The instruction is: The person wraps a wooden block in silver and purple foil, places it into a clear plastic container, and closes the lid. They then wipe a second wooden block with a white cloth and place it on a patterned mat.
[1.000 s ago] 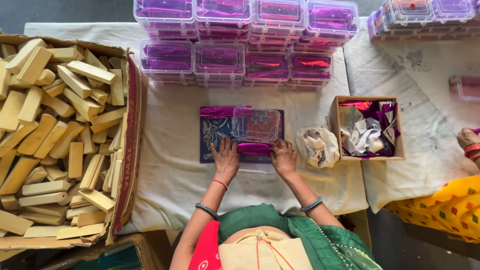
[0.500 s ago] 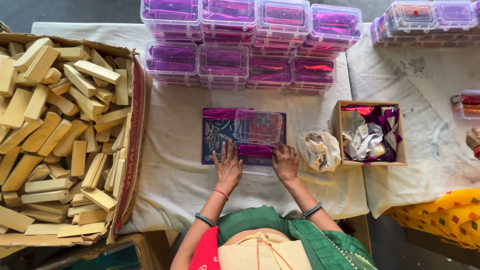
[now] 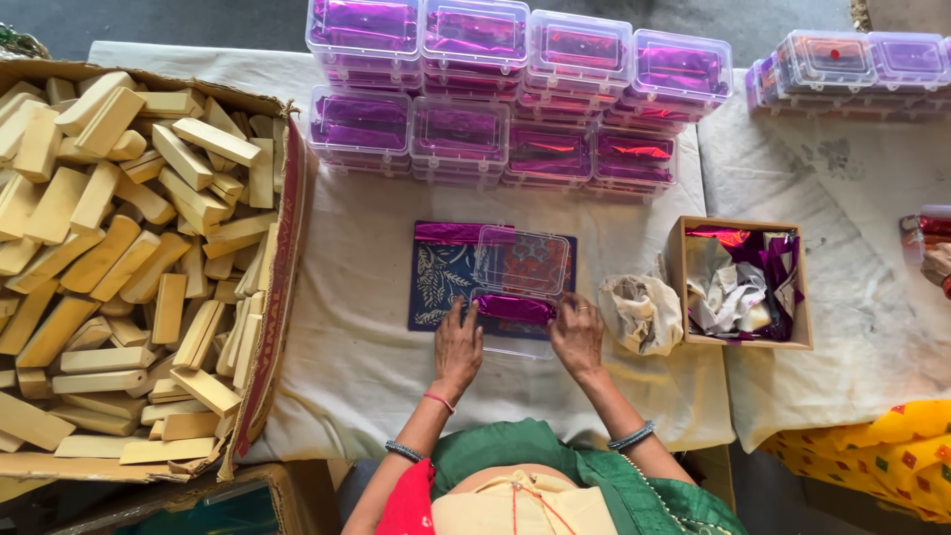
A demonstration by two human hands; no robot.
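My left hand (image 3: 458, 344) has slid in; both hands' fingers now pinch the purple foil bar (image 3: 512, 308), right hand (image 3: 578, 334) opposite, stacked clear boxes (image 3: 495, 99) beyond

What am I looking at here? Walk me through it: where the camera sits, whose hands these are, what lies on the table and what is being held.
There is no machine. The camera is worn on a person's head and looks straight down, so you see their own two bare hands. The left hand and right hand grip the two ends of a bar wrapped in shiny purple foil. It lies at the edge of a clear plastic lidded box, on a dark blue patterned mat over a white cloth-covered table. To the left, a large cardboard carton holds pale yellow rectangular bars. Beyond the mat stand stacked clear boxes with purple foil inside. To the right sit a crumpled cloth bag and a small wooden box of foil scraps.
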